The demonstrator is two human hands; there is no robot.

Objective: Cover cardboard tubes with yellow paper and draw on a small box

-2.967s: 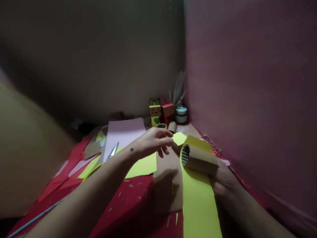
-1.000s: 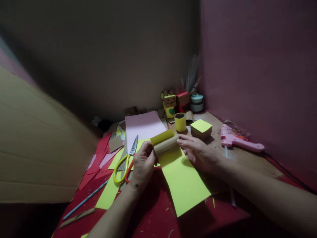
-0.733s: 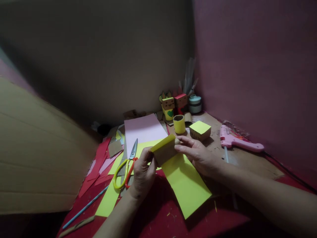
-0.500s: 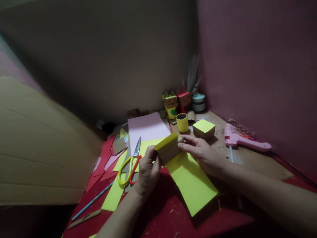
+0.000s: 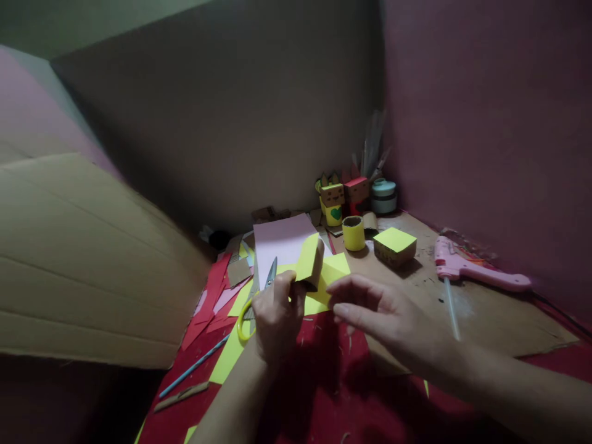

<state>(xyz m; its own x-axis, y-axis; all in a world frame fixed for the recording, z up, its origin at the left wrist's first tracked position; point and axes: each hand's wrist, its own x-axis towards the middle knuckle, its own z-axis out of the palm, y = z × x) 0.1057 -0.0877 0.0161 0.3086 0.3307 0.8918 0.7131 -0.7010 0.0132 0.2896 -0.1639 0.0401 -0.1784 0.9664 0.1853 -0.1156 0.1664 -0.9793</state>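
Note:
My left hand point(image 5: 280, 311) grips a folded cardboard piece point(image 5: 308, 259) with yellow paper on its outer face. Just right of it, my right hand point(image 5: 377, 308) is held with fingers apart and nothing in them. Scissors point(image 5: 245, 319) with a yellow handle lie partly hidden behind my left hand. Beneath the held piece are a yellow sheet point(image 5: 335, 271) and a pink sheet point(image 5: 282, 237). A yellow-wrapped tube point(image 5: 354, 234) stands beyond, beside a cardboard block point(image 5: 395, 250) with a yellow top.
A pink glue gun point(image 5: 481, 271) lies at the right on a cardboard sheet point(image 5: 499, 314). Small cardboard figures point(image 5: 333, 200) and a teal jar point(image 5: 383, 196) stand at the back. Red paper strips point(image 5: 215, 290) and a blue stick point(image 5: 194, 367) lie at the left.
My right hand has let go of the cardboard piece and opened. The piece has turned more upright in my left hand. The long yellow strip below it is out of sight. The view has shifted.

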